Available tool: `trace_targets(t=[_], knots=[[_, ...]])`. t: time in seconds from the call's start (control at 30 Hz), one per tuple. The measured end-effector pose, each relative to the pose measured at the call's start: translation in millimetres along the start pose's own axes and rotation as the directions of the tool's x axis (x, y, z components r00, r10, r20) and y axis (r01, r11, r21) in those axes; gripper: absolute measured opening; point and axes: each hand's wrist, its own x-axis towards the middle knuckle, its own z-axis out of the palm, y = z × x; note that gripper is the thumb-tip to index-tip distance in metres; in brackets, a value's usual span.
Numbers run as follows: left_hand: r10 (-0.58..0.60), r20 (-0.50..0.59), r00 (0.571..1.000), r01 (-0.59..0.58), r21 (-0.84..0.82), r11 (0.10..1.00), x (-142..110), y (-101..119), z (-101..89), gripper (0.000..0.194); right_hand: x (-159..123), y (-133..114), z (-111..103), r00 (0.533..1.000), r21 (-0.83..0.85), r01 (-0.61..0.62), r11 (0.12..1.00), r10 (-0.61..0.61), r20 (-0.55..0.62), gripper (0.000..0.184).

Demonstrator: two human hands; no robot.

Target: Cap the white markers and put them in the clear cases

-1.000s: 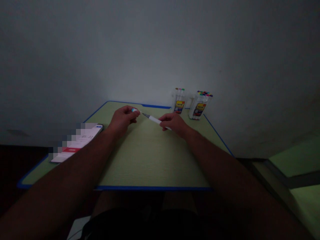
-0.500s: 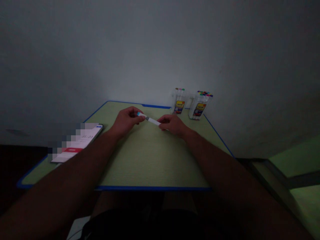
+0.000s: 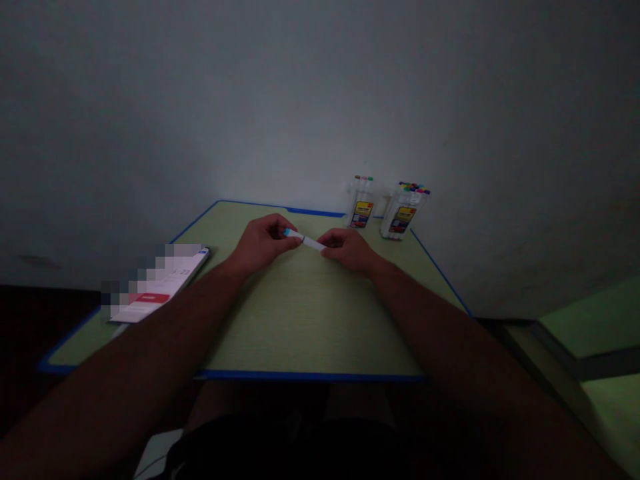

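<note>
A slim white marker (image 3: 313, 244) is held between my two hands, above the middle of the table. My left hand (image 3: 265, 243) pinches its cap (image 3: 295, 234), which has a light-blue end. On the other side, my right hand (image 3: 350, 249) is closed around the white barrel, and its fingers hide the far end. Only a thin dark line shows where cap and barrel meet.
The pale green table (image 3: 310, 320) has a blue rim. Two clear cases of coloured markers, a smaller one (image 3: 361, 207) and a fuller one (image 3: 403, 213), stand at the back right by the wall. A lit, partly blurred tablet (image 3: 167, 283) lies at the left.
My left hand has moved right, towards my right hand. The grey section that showed between cap and barrel has narrowed to a thin dark line.
</note>
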Motion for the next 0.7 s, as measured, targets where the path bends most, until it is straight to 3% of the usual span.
trace_targets(t=[0.43,0.7], knots=[[-0.012,0.04,0.999,0.007,0.121,0.993,0.6,-1.7,-4.1,0.025,0.0,-5.1,-0.1,0.998,-0.062,0.034,0.997,-0.037,-0.042,0.018],[-0.098,0.085,0.992,0.077,0.223,0.972,1.5,-7.3,-5.9,0.018,0.2,-8.5,1.1,0.982,0.01,0.086,0.996,-0.083,-0.171,0.027]])
